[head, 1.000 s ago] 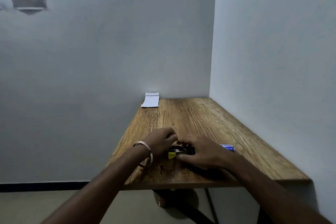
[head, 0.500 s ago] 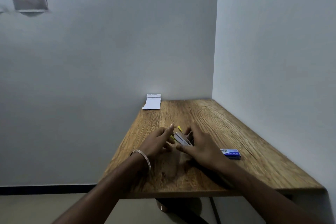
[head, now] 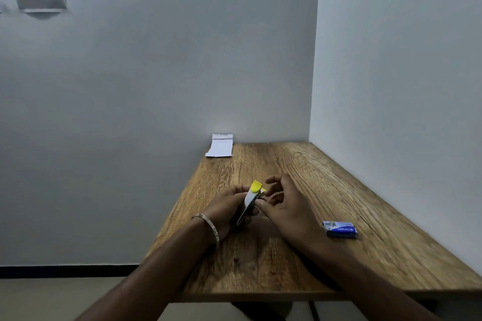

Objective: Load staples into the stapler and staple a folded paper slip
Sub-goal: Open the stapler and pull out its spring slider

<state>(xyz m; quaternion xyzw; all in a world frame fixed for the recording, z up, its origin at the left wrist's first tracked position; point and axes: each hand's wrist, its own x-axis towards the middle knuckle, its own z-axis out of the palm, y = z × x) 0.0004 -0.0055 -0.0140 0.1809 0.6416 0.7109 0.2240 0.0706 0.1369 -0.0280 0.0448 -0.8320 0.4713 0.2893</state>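
left hand (head: 226, 210) grips slim yellow-tipped stapler (head: 251, 199) over grained wooden table (head: 339, 216).

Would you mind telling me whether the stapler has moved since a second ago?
Yes. The stapler has been lifted off the wooden table and tilted up in the left hand, away from the near edge.

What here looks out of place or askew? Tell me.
Only the paper slip: it sits at the table's far left corner, overhanging the edge and leaning on the wall. The staple box lies flat, and the left hand holds the stapler.
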